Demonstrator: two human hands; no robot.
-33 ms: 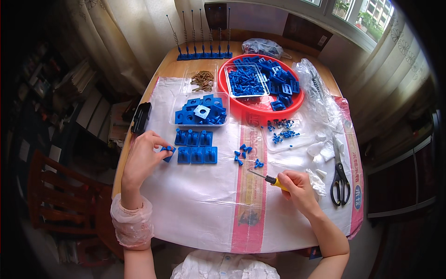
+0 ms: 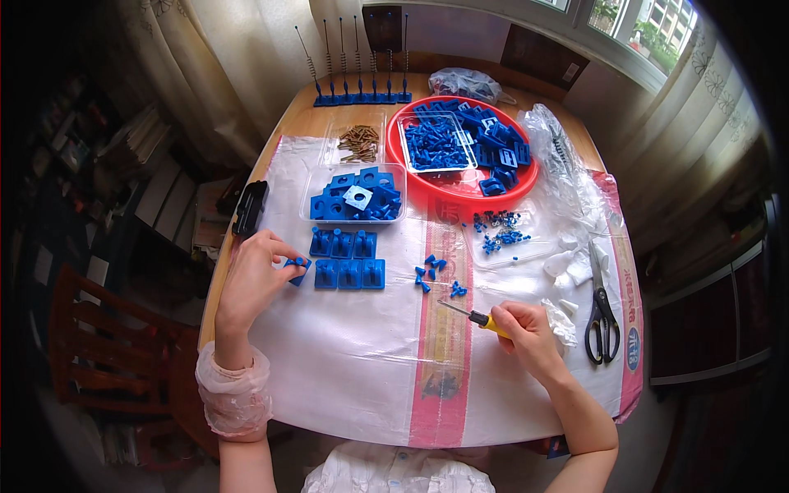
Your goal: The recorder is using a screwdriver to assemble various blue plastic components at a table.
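Note:
At the left, my left hand (image 2: 261, 264) pinches a small blue plastic part (image 2: 299, 269) over the sheet, beside two rows of square blue plastic pieces (image 2: 349, 274) with upright tops. My fingers hide some of that part. My right hand (image 2: 526, 333) grips a yellow and black screwdriver (image 2: 486, 320), its thin shaft pointing left. Just beyond the screwdriver's tip lie two small groups of blue plastic bits (image 2: 458, 289). Farther back, a clear container (image 2: 312, 215) holds square blue plates, one white plate among them.
A red basin (image 2: 530, 182) with blue parts stands at the back. Brown screws (image 2: 358, 144) lie in a clear tray. Tiny blue and dark pieces fill another tray (image 2: 493, 261). Black-handled scissors (image 2: 603, 329) and crumpled plastic (image 2: 567, 181) are rightward; a blue rack with springs (image 2: 362, 99) stands far back.

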